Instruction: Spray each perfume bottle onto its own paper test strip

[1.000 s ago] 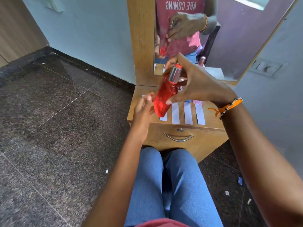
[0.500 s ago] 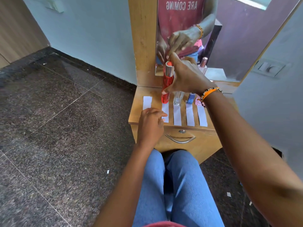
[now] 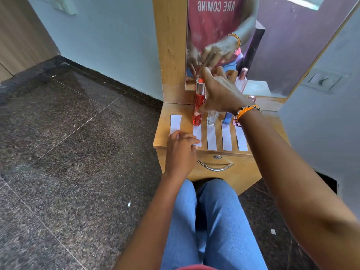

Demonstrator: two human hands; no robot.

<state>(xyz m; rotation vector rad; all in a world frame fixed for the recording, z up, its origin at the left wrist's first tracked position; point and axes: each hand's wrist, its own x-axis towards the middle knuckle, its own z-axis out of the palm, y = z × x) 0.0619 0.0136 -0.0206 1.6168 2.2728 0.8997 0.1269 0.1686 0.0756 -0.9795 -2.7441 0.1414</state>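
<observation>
Lowered upright, red bottle (image 3: 198, 106); right hand (image 3: 220, 94) hides clear bottle's (image 3: 212, 117) top.

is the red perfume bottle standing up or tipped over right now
Upright. The red bottle stands on the table at the head of the second strip, silver collar and orange top uppermost, with the right hand on it.

Wooden dressing table (image 3: 259, 114) with mirror (image 3: 272, 45) against pale blue wall (image 3: 109, 45), dark speckled floor (image 3: 68, 152).

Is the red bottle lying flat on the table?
No, the red bottle stands upright on the table, held by the right hand.
</observation>
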